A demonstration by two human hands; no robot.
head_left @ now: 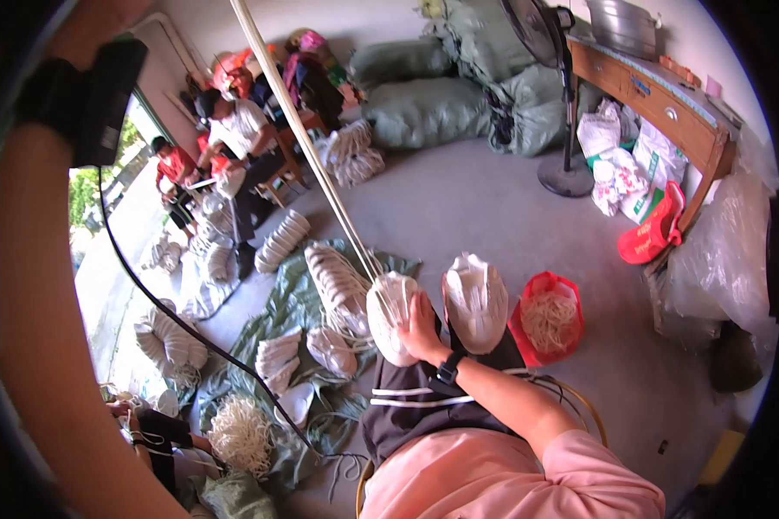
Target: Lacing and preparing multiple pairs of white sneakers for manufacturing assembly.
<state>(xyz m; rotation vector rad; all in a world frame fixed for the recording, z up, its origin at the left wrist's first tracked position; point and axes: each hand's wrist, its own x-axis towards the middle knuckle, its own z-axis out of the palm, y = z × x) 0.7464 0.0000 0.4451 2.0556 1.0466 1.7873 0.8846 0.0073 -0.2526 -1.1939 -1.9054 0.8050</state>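
Note:
A white shoe (391,303) rests on my lap, toe toward me. My right hand (422,330), wearing a black wristband, is closed on its right side, fingers over the upper. From the shoe's lacing a taut white shoelace (296,121) runs up past the top edge. My left arm is raised high at the left with a black device strapped to its wrist. Only a blurred part of my left hand (91,24) shows; its fingers are hidden. Beside the held shoe, a second white shoe (476,303) lies on my lap, its upper laced.
Right of my knees sits a red bag (571,324) of white laces. Stacked white shoes (336,281) lie on a green sheet (277,298) at left, near a lace heap (241,432). Two people (234,138) sit back left. A fan (567,177) and desk (649,91) stand right.

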